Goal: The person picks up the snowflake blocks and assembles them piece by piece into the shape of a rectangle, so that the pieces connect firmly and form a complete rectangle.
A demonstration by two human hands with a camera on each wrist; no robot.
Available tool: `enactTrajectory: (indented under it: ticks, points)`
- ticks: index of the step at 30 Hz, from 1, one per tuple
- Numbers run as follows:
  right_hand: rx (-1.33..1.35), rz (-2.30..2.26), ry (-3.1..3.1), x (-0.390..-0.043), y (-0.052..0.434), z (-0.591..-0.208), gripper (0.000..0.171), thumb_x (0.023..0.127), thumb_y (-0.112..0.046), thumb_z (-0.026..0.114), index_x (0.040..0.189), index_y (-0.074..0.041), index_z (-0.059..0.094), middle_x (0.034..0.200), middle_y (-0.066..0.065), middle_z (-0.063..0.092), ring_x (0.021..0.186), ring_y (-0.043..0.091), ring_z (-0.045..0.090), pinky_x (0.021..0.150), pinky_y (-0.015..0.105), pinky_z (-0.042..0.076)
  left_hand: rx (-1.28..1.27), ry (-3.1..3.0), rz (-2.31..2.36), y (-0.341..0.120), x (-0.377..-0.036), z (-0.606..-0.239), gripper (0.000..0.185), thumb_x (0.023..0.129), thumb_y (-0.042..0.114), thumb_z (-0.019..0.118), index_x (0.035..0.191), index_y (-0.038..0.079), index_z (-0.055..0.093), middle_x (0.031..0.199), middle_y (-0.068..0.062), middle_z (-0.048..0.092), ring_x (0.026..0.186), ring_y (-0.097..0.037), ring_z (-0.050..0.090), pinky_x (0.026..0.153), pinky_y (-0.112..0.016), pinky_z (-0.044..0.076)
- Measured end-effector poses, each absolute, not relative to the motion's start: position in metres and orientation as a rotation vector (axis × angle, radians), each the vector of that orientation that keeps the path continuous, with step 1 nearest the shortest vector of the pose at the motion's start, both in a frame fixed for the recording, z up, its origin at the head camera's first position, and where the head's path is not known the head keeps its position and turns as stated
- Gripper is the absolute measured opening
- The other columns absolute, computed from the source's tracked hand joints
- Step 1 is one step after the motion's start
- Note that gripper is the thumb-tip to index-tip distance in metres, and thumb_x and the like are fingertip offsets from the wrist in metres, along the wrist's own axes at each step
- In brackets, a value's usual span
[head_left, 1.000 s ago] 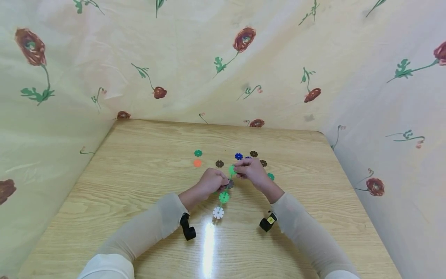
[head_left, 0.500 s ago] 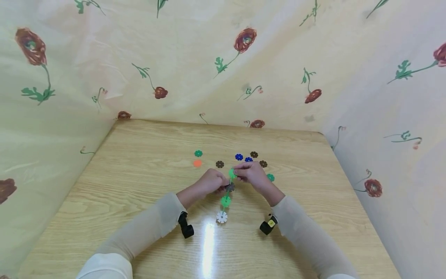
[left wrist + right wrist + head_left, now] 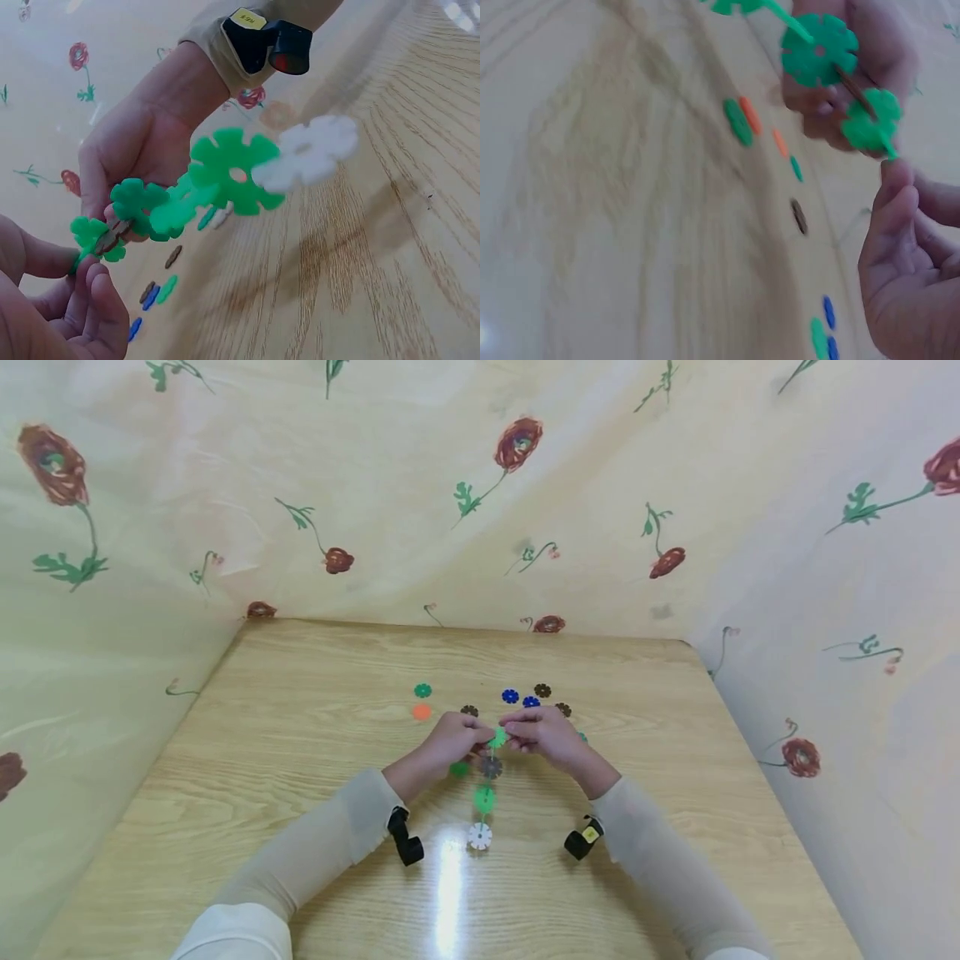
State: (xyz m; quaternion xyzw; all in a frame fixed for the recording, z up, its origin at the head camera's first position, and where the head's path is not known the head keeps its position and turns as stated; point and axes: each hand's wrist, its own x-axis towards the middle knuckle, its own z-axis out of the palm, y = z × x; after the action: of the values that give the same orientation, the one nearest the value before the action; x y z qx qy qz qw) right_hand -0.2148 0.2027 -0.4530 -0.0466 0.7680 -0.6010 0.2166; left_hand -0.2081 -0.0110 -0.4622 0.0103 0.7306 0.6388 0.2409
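Observation:
A chain of slotted plastic snowflake discs hangs between my hands above the table. A green disc (image 3: 498, 737) is at its top, then a grey-brown disc (image 3: 491, 767), another green disc (image 3: 485, 799) and a white disc (image 3: 480, 836) lowest. My left hand (image 3: 452, 739) pinches the top end from the left. From the right, my right hand (image 3: 546, 732) pinches the end of that green disc between thumb and fingers. In the right wrist view, a thin green edge meets the right fingertips (image 3: 897, 174). Fingers partly hide the joint.
Loose discs lie on the wooden table (image 3: 337, 677) beyond my hands: teal (image 3: 423, 691), orange (image 3: 422, 712), brown (image 3: 543, 691) and blue (image 3: 510, 697). A green disc (image 3: 459, 769) lies under my left wrist. A flowered cloth (image 3: 420, 485) stands behind and at both sides.
My left hand has shifted up from the grey-brown disc to the top green one. The chain's lower end hangs slightly lower and nearer me. My right hand has barely moved.

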Motion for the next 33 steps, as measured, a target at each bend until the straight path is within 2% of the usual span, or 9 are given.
enactTrajectory:
  ticks: [3, 7, 12, 16, 20, 26, 33]
  points:
    - [-0.137, -1.531, 2.280, -0.216, 0.218, -0.448, 0.038, 0.103, -0.015, 0.062, 0.133, 0.008, 0.062, 0.098, 0.008, 0.073, 0.081, 0.016, 0.065, 0.070, 0.026, 0.057, 0.028, 1.961, 1.760, -0.013, -0.209, -0.464, 0.018, 0.100, 0.015, 0.066, 0.101, -0.001, 0.074, 0.080, -0.004, 0.068, 0.070, -0.013, 0.063, 0.063, -0.023, 0.056]
    - [-0.231, -1.074, 2.582, -0.214, 0.239, -0.440, 0.030, 0.098, -0.010, 0.067, 0.125, 0.003, 0.069, 0.100, 0.014, 0.068, 0.080, 0.019, 0.059, 0.068, 0.029, 0.051, 0.013, 1.891, 1.807, -0.015, -0.209, -0.465, 0.017, 0.101, 0.013, 0.065, 0.099, -0.003, 0.072, 0.079, -0.004, 0.066, 0.067, -0.012, 0.060, 0.061, -0.022, 0.054]
    - [-0.320, -0.581, 2.739, -0.208, 0.254, -0.445, 0.033, 0.089, -0.012, 0.075, 0.120, 0.000, 0.071, 0.102, 0.012, 0.070, 0.082, 0.020, 0.062, 0.073, 0.036, 0.056, 0.001, 1.872, 1.836, -0.018, -0.208, -0.465, 0.018, 0.101, 0.012, 0.064, 0.102, -0.005, 0.072, 0.079, -0.003, 0.065, 0.065, -0.012, 0.059, 0.059, -0.021, 0.052]
    - [-0.311, -0.437, 2.759, -0.205, 0.256, -0.452, 0.029, 0.088, -0.013, 0.076, 0.115, -0.002, 0.072, 0.103, 0.011, 0.074, 0.084, 0.020, 0.065, 0.077, 0.041, 0.059, -0.010, 1.877, 1.835, -0.018, -0.208, -0.465, 0.019, 0.102, 0.012, 0.063, 0.103, -0.005, 0.072, 0.079, -0.003, 0.065, 0.066, -0.012, 0.059, 0.058, -0.020, 0.052]
    - [-0.325, -0.402, 2.760, -0.205, 0.254, -0.453, 0.020, 0.088, -0.011, 0.076, 0.106, -0.003, 0.071, 0.100, 0.010, 0.073, 0.081, 0.020, 0.063, 0.074, 0.038, 0.058, -0.014, 1.890, 1.829, -0.018, -0.208, -0.464, 0.019, 0.101, 0.012, 0.064, 0.103, -0.004, 0.073, 0.079, -0.003, 0.065, 0.067, -0.011, 0.060, 0.058, -0.019, 0.052]
    - [-0.306, -0.539, 2.749, -0.208, 0.248, -0.458, 0.013, 0.088, -0.009, 0.078, 0.093, -0.008, 0.067, 0.088, 0.005, 0.065, 0.078, 0.019, 0.056, 0.068, 0.030, 0.047, -0.019, 1.919, 1.809, -0.018, -0.206, -0.465, 0.019, 0.101, 0.013, 0.064, 0.103, -0.003, 0.074, 0.080, -0.002, 0.066, 0.068, -0.011, 0.062, 0.060, -0.019, 0.054]
    - [-0.459, -0.939, 2.734, -0.209, 0.225, -0.457, 0.005, 0.094, -0.011, 0.074, 0.098, -0.008, 0.072, 0.091, 0.006, 0.071, 0.080, 0.016, 0.061, 0.068, 0.027, 0.054, -0.049, 1.920, 1.818, -0.018, -0.208, -0.465, 0.018, 0.101, 0.013, 0.065, 0.102, -0.002, 0.074, 0.079, -0.002, 0.066, 0.067, -0.011, 0.060, 0.058, -0.019, 0.053]
